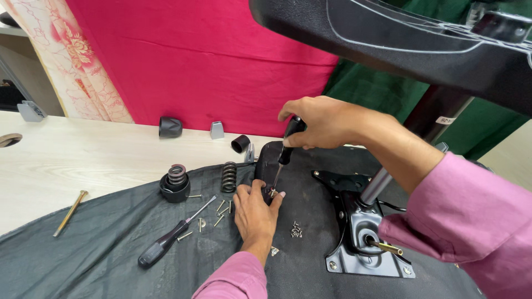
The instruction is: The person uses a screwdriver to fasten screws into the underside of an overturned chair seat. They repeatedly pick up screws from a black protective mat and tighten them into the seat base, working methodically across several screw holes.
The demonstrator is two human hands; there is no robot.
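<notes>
Right hand (324, 122) closed around the black handle of a screwdriver (284, 158), tip down on a small screw (273, 193) at the edge of a black plastic chair part (266, 160). Left hand (256, 210) pressed flat beside that screw, fingers curled against the part, holding nothing else. All resting on a dark fabric chair seat (83, 249) over the pale wooden table (72, 160). Close on the right, a black metal tilt mechanism (360, 232) with a chrome gas cylinder (377, 185), crowding the forearm. Left of the hand: loose screws (221, 210), a second screwdriver (166, 241), a coil spring (229, 177), a black cup with a spring (175, 185). Long brass bolt (69, 212) near the seat's left edge. Chair base (399, 39) overhanging above. Open tabletop far left.
</notes>
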